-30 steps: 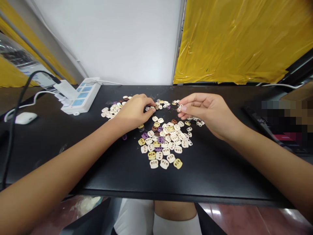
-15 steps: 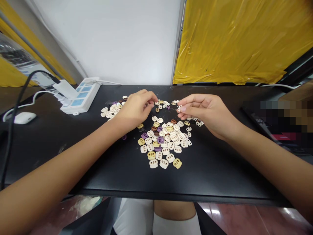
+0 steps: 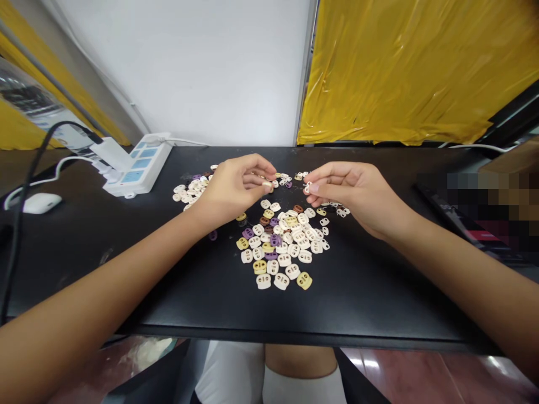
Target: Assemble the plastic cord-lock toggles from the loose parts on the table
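Small plastic cord lock pieces, mostly cream with some yellow, purple and brown, lie in a loose heap (image 3: 284,259) on the black table (image 3: 202,292). My left hand (image 3: 238,188) is over the far side, palm down, with a pale cord lock piece (image 3: 266,184) between thumb and fingers; the fingers partly cover it. Facing it from the right, my right hand (image 3: 349,185) pinches a small white two-holed cord lock piece (image 3: 308,187) between thumb and index finger. The hands stay apart. Smaller cord lock parts (image 3: 341,210) lie beneath my right hand.
Another group of cord lock pieces (image 3: 189,193) lies left of my left wrist. Farther left are a white power strip (image 3: 147,163) with plugs and cables, a white earphone case (image 3: 42,203) and a plastic bottle (image 3: 50,112). A white wall (image 3: 202,73) rises behind the table.
My left hand has lifted slightly from the far pieces and shifted right, with a pale piece at its fingertips. My right hand keeps its pinch almost in place.
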Demonstrator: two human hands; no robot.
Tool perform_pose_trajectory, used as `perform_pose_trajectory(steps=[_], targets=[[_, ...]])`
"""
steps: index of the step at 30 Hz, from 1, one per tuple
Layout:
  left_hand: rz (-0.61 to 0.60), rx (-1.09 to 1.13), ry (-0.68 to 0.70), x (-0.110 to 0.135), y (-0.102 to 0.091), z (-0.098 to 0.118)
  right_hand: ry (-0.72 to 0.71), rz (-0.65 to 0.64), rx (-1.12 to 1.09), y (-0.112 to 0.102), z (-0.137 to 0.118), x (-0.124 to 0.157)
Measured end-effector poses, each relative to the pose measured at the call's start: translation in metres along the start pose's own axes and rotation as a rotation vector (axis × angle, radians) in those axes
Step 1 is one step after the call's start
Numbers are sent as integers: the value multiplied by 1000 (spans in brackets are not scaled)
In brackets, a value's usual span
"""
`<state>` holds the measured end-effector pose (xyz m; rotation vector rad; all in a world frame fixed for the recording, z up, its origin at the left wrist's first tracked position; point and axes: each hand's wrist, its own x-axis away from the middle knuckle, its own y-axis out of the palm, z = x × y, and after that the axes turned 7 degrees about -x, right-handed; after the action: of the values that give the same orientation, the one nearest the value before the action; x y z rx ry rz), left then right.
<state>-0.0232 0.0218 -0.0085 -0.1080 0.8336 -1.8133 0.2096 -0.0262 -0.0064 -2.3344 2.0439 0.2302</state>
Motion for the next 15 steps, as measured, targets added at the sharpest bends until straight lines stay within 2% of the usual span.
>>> perform_pose_trajectory(steps=[5,10,15], targets=[[-71,231,-105,9,9,20,3,-49,18,2,0,1],[-119,267,-107,16,10,32,-33,-117,37,2,-1,3],[-143,262,-102,16,9,33,-41,-162,53,2,-2,5]])
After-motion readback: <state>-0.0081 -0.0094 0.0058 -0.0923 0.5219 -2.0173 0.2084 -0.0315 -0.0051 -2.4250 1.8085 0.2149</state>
